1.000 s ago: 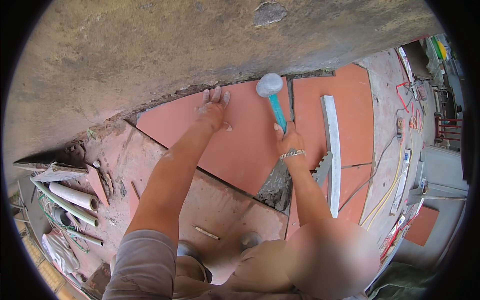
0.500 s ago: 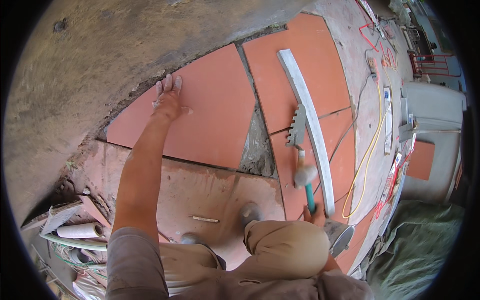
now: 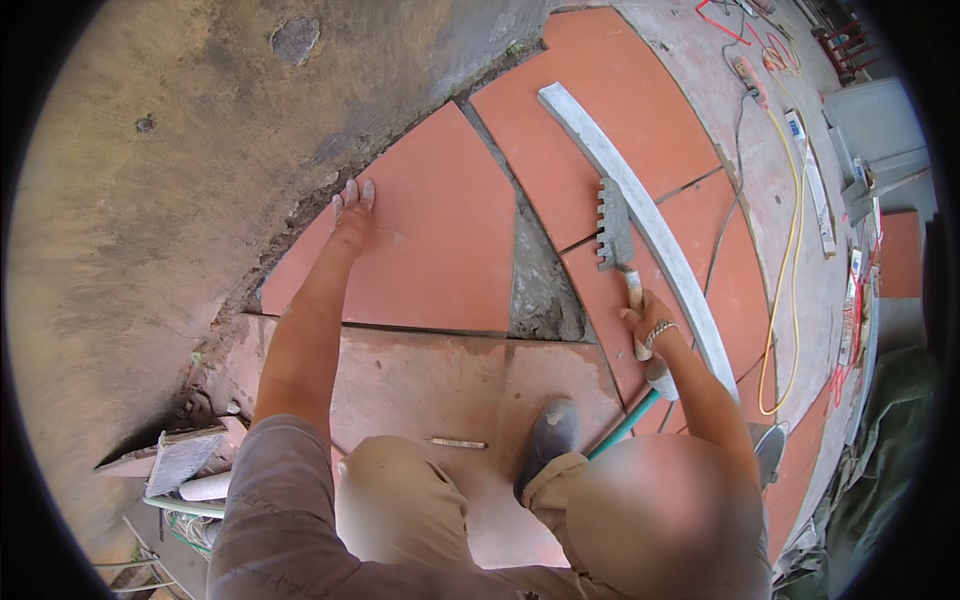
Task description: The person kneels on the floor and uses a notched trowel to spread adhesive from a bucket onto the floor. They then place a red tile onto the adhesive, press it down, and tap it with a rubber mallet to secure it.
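Observation:
My left hand (image 3: 355, 214) lies on a loose terracotta tile (image 3: 420, 240) near the wall, fingers stretched out. That tile sits tilted against its neighbours, with grey mortar (image 3: 545, 290) showing in the gap to its right. My right hand (image 3: 652, 318) is closed round the wooden handle of a notched trowel (image 3: 614, 228), whose toothed blade rests by a long pale straightedge bar (image 3: 645, 215). Just below that hand lies a mallet (image 3: 660, 379) with a pale head and a green handle, its lower end near my knee.
A stained wall (image 3: 200, 150) rises along the left. Laid tiles (image 3: 600, 70) continue at far right, beside a yellow cord (image 3: 798, 230). A short stick (image 3: 458, 442) lies between my feet. Scrap boards (image 3: 185, 460) and a roll are piled at lower left.
My right hand has let go of the mallet, which now lies on the tiles, and has taken hold of the trowel's handle. My left hand stays on the tile; the view has shifted.

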Demonstrator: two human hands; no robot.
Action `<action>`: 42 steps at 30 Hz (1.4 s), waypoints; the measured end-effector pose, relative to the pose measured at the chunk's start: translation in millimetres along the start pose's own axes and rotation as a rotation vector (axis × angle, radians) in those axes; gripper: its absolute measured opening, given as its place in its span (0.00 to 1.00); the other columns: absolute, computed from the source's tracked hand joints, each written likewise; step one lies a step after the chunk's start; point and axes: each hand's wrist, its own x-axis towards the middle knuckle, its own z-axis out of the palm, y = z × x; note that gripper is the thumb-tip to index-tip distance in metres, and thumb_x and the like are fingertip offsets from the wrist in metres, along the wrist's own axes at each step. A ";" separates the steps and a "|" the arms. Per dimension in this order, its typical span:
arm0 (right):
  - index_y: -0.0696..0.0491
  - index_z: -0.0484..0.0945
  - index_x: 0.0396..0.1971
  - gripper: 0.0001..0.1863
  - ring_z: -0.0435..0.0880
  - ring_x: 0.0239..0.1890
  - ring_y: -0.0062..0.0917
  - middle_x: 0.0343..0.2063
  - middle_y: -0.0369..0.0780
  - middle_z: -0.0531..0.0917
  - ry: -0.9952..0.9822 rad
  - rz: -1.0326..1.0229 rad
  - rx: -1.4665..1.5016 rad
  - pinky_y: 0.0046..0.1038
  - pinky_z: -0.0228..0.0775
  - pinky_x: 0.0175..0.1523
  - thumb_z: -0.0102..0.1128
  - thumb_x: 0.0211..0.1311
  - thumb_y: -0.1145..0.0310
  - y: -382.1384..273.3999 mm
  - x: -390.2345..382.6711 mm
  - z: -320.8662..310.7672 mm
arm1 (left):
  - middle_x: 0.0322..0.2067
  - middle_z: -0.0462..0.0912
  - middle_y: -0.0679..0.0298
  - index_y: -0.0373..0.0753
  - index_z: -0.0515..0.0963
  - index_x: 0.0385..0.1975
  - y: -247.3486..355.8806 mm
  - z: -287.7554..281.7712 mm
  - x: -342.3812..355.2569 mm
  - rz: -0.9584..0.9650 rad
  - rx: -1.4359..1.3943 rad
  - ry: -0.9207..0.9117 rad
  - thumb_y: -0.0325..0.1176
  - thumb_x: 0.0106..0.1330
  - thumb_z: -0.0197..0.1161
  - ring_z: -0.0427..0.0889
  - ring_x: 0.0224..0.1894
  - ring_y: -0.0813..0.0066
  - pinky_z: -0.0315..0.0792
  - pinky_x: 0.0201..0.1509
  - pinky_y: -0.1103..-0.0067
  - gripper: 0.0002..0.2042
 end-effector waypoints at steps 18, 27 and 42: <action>0.56 0.71 0.46 0.16 0.85 0.38 0.53 0.33 0.55 0.85 -0.127 -0.017 -0.270 0.49 0.76 0.46 0.58 0.67 0.61 -144.0 -28.0 -44.5 | 0.77 0.50 0.57 0.41 0.61 0.73 -25.0 108.1 -170.4 0.359 -0.039 0.255 0.45 0.60 0.73 0.50 0.79 0.53 0.50 0.77 0.48 0.42; 0.57 0.76 0.49 0.17 0.86 0.47 0.48 0.42 0.53 0.86 -0.214 0.002 -0.303 0.44 0.76 0.54 0.55 0.70 0.59 -169.5 -14.6 -48.9 | 0.77 0.55 0.64 0.44 0.66 0.71 -26.1 124.3 -186.6 0.279 -0.006 0.238 0.47 0.63 0.69 0.47 0.80 0.60 0.46 0.78 0.48 0.37; 0.57 0.78 0.44 0.19 0.86 0.43 0.48 0.37 0.54 0.86 -0.271 -0.135 -0.282 0.44 0.76 0.50 0.66 0.60 0.59 -159.2 5.8 -45.7 | 0.75 0.60 0.71 0.48 0.69 0.70 -20.5 137.0 -186.4 0.293 0.008 0.293 0.49 0.63 0.69 0.51 0.78 0.63 0.47 0.77 0.48 0.34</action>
